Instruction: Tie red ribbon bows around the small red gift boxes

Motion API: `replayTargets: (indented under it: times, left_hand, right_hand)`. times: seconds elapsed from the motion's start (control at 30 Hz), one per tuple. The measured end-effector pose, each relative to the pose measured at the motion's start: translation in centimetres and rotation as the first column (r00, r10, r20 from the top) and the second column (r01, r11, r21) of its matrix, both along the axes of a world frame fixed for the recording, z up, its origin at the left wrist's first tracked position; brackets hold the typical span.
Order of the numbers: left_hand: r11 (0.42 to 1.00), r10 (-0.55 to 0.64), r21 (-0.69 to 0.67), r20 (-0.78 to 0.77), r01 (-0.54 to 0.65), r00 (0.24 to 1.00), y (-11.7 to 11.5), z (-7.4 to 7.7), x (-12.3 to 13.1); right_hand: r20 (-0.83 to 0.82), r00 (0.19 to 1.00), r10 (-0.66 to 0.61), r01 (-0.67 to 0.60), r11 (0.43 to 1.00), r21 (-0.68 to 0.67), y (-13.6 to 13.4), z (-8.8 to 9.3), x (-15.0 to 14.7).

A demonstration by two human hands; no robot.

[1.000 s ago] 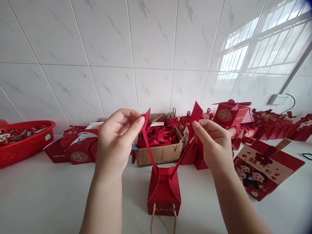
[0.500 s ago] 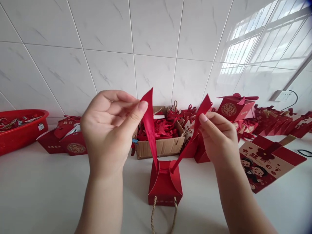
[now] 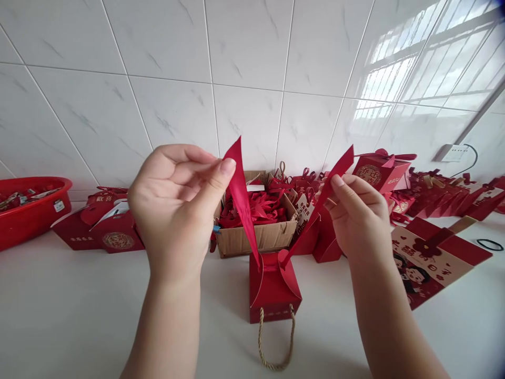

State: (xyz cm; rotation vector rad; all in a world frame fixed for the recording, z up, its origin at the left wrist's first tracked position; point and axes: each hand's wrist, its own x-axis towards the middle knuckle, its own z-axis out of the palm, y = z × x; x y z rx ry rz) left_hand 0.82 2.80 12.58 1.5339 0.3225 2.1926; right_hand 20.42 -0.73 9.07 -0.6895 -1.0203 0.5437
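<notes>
A small red box point(image 3: 275, 292) stands on the white table with a beige rope handle point(image 3: 277, 364) hanging at its front. Red ribbon point(image 3: 245, 213) rises from both sides of its top in a V. My left hand point(image 3: 183, 197) pinches one ribbon end between thumb and fingers, its tip sticking up past them. The other end is pinched by my right hand point(image 3: 357, 210), level with the left. Both hands are above the box and do not touch it.
Behind the box is a cardboard carton point(image 3: 256, 238) of red ribbons. A red basin point(image 3: 31, 210) and red gift boxes point(image 3: 118, 231) stand left. At right are a printed red gift bag point(image 3: 445, 258), a ribboned box point(image 3: 382, 171), rows of red bags and a black loop point(image 3: 490, 245).
My right hand has moved slightly right with its ribbon end, so the ends are farther apart. The red box has shifted a little right and away, and its rope handle now hangs fully in view.
</notes>
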Motion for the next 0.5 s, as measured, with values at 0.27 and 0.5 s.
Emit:
replayTargets:
  times: [0.27,0.5]
  left_hand:
    - [0.984,-0.121,-0.161,-0.257,0.081,0.959,-2.5,-0.4,1.5]
    - [0.998,-0.038,-0.057,-0.518,0.011,0.855,-2.7,-1.1,2.5]
  right_hand:
    - [0.115,0.971,0.211,-0.199,0.974,-0.111,-0.6,-0.4,-2.1]
    - [0.226,0.916,0.332,-0.300,0.939,-0.167,-1.6,-0.6,-3.1]
